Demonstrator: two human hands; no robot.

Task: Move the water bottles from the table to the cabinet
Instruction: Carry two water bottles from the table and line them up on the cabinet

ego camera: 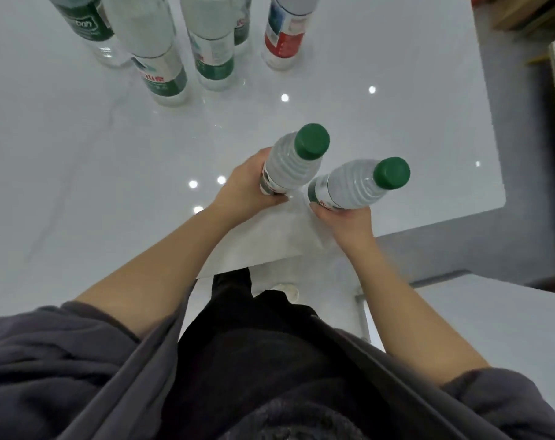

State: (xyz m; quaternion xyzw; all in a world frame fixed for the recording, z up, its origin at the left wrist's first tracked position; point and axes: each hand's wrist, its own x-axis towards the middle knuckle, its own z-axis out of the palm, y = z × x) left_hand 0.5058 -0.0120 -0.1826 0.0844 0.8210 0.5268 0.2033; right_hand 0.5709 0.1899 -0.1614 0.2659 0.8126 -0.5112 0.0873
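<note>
Five standing bottles (161,74) crowd the far side of the white table (79,154) (one red-labelled). Left hand (247,185) grips one green-capped bottle (290,166), right hand (346,222) grips a second bottle (355,185): two held.

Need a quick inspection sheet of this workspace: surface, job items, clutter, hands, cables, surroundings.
Surface: glossy white table, lights reflected in it.
Job's things: left bottle and right bottle, green-capped, tilted, both in hand; standing bottles on the far side, among them a red-labelled bottle.
Clutter: pale sheet-like patch below the hands, unclear what.
Grippers: left hand grips left bottle; right hand grips right bottle.
Cables: nothing seen.
Surroundings: grey floor; brown boxes top right; cabinet not identifiable.
</note>
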